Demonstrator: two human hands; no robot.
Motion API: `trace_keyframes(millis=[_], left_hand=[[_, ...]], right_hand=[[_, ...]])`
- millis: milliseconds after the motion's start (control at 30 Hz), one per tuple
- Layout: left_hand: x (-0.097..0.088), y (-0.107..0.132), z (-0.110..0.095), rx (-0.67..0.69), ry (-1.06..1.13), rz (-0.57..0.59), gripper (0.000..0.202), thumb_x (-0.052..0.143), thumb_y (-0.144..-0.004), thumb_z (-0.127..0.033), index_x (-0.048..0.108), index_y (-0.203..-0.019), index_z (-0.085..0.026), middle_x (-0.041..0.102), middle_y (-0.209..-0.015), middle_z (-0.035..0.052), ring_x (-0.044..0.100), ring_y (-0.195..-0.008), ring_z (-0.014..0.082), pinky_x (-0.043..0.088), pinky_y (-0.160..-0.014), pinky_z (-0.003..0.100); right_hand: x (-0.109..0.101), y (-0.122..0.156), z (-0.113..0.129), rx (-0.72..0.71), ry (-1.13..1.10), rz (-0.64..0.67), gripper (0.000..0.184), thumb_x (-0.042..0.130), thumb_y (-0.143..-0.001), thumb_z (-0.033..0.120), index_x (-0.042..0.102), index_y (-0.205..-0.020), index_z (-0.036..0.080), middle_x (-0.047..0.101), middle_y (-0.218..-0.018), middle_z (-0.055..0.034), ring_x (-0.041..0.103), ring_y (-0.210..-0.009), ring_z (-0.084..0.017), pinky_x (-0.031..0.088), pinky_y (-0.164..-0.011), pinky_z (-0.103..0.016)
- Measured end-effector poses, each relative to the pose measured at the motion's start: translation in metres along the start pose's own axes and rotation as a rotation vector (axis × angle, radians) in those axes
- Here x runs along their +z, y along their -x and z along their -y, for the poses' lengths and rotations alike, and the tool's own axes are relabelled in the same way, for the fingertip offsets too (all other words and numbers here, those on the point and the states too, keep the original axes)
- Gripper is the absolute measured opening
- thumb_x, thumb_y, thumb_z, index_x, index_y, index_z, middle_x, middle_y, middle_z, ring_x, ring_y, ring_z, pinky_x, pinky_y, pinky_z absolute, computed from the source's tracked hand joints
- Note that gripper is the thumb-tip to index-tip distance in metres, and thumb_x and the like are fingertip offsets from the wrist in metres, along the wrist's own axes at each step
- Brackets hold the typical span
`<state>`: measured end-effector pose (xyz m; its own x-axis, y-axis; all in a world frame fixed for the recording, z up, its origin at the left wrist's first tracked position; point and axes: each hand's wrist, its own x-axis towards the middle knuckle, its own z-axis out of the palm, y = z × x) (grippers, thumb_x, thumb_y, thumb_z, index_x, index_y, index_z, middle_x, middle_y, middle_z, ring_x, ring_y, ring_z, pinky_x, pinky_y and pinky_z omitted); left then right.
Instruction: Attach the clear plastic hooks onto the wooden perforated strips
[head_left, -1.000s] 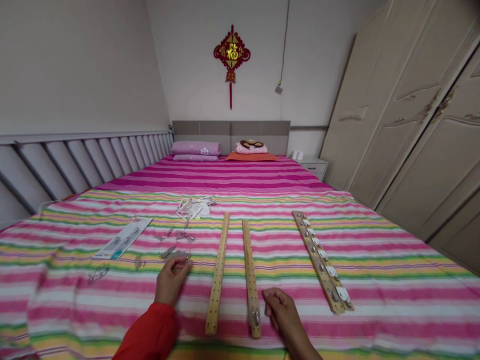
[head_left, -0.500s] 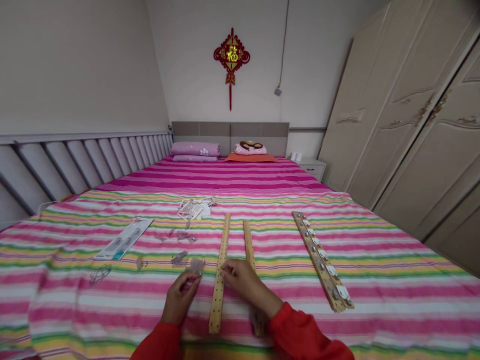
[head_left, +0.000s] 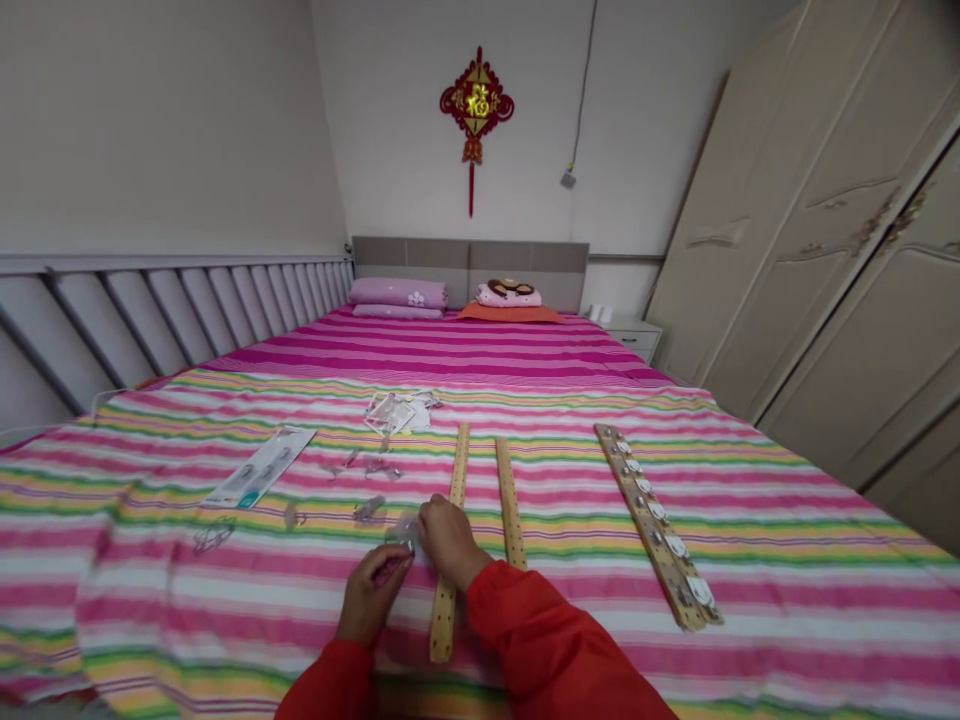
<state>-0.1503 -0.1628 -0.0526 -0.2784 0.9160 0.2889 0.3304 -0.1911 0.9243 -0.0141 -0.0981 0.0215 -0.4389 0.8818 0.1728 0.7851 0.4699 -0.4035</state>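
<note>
My left hand is closed in a pinch, with a small shiny metal piece at its fingertips. Close beside it, my right hand reaches over a wooden strip with holes, its fingers curled together. Those fingers are at the edge of a clear plastic piece; whatever lies between them is hidden. A second wooden strip with holes lies to the right, its near end covered by my sleeve. Small clear plastic and metal pieces are scattered left of the strips.
A wooden board with white discs and metal clips lies at the right. On the left are a flat package and a wire bundle. Torn packaging lies farther back on the striped sheet. A railing borders the bed.
My right hand has moved left across the near wooden strip to the clear plastic piece. My left hand stays in its pinch nearby. The view has shifted slightly.
</note>
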Motion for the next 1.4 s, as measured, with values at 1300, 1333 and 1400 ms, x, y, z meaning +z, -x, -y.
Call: trace_keyframes(millis=[1300, 1333, 1400], left_hand=[[0.05, 0.022, -0.131, 0.084, 0.099, 0.535, 0.05, 0.071, -0.065, -0.036, 0.063, -0.112, -0.023, 0.054, -0.131, 0.0103, 0.047, -0.124, 0.0274, 0.044, -0.098, 0.04], [0.055, 0.025, -0.131, 0.049, 0.141, 0.546, 0.048, 0.071, -0.064, -0.036, 0.065, -0.11, -0.022, 0.057, -0.128, 0.0106, 0.051, -0.12, 0.0272, 0.045, -0.098, 0.04], [0.064, 0.029, -0.129, -0.02, 0.208, 0.537, 0.042, 0.071, -0.065, -0.037, 0.067, -0.104, -0.02, 0.064, -0.117, 0.0102, 0.058, -0.11, 0.0258, 0.048, -0.095, 0.04]], right_hand=[[-0.06, 0.134, -0.053, 0.719, -2.05, 0.005, 0.01, 0.065, -0.068, 0.017, 0.056, -0.066, 0.014, 0.057, -0.051, 0.0031, 0.043, -0.035, -0.004, 0.029, -0.036, -0.016], [-0.061, 0.136, -0.052, 0.726, -2.049, 0.026, 0.01, 0.065, -0.07, 0.017, 0.056, -0.066, 0.014, 0.056, -0.051, 0.0032, 0.043, -0.036, -0.004, 0.029, -0.036, -0.016], [-0.064, 0.139, -0.05, 0.727, -2.047, 0.053, 0.01, 0.065, -0.07, 0.019, 0.057, -0.066, 0.013, 0.055, -0.05, 0.0036, 0.043, -0.036, -0.004, 0.029, -0.037, -0.015]])
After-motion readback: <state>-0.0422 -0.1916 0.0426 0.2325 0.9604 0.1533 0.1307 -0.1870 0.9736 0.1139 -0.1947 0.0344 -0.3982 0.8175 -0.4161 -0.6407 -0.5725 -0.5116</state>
